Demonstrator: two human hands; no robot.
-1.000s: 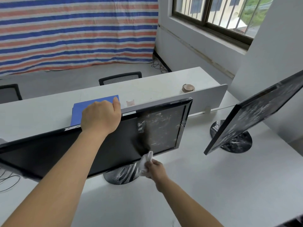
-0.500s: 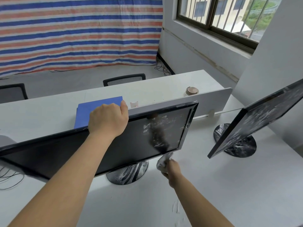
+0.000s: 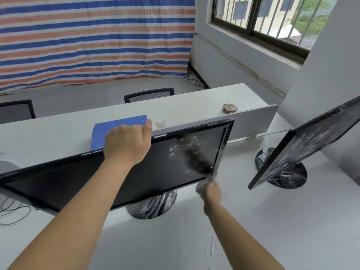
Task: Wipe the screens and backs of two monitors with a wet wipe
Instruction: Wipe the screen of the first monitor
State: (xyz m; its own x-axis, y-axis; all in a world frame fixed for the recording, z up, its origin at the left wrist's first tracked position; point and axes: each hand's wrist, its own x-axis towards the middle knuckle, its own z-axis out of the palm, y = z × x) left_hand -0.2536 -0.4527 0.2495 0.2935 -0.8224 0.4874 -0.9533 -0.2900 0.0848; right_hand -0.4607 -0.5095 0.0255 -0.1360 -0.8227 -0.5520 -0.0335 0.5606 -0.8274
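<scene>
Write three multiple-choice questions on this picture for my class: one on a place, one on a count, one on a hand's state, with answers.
1. Where is the wet wipe? A. At the near monitor's lower right corner. B. On the blue folder. C. On the windowsill.
2. How many monitors stand on the desk? A. One. B. Two. C. Three.
3. What is the left hand doing? A. Lying flat on the desk. B. Gripping the near monitor's top edge. C. Holding the wipe.
Answers: 1 A, the right hand holds it there; 2 B, the near monitor and a second monitor at the right; 3 B, it wraps over that edge.
</scene>
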